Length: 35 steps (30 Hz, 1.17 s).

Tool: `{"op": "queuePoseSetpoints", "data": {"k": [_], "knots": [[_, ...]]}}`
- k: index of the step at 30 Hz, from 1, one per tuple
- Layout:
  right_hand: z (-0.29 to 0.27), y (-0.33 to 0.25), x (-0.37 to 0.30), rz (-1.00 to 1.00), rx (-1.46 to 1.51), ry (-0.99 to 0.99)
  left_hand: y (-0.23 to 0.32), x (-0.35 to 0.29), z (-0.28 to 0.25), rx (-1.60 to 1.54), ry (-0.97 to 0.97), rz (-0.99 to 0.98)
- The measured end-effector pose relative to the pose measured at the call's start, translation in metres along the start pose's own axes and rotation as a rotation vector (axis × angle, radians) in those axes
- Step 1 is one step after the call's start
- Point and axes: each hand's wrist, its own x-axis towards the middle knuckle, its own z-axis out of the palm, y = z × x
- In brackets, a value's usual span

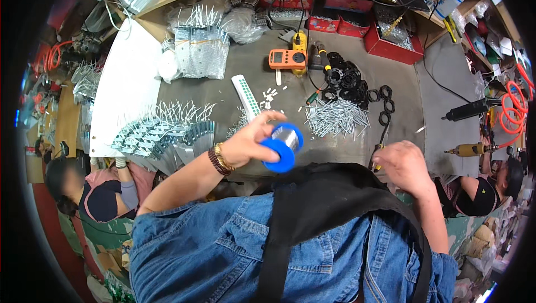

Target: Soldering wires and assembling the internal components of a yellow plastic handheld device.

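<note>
My left hand grips a spool of silver solder wire with blue end discs, held tilted just above the near edge of the grey workbench. A beaded bracelet and a gold watch sit on that wrist. My right hand hovers at the bench's near right edge, fingers curled, close to a yellow-handled tool; whether it holds anything is hidden. A heap of short metal pins lies just beyond both hands.
Black rings pile at the back, beside an orange meter and a white strip. Fanned metal brackets lie left, bagged ones behind. Red bins line the rear. Other people sit low left and right.
</note>
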Motion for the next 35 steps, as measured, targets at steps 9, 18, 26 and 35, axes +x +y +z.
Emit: {"op": "queuePoseSetpoints", "data": {"k": [9, 18, 26, 35], "knots": [[-0.052, 0.074, -0.123, 0.522, 0.13, 0.353, 0.054, -0.001, -0.117, -0.331, 0.663, 0.339], [-0.054, 0.145, -0.271, 0.762, 0.162, 0.468, 0.038, 0.009, -0.271, -0.647, 1.472, 0.647], [-0.006, 0.184, -0.236, 0.834, 0.06, 0.336, 0.002, -0.002, -0.331, -0.58, 1.745, 0.485], [0.029, 0.233, -0.137, 0.968, -0.19, -0.158, -0.002, -0.012, -0.352, -0.617, 1.709, 0.326]]}}
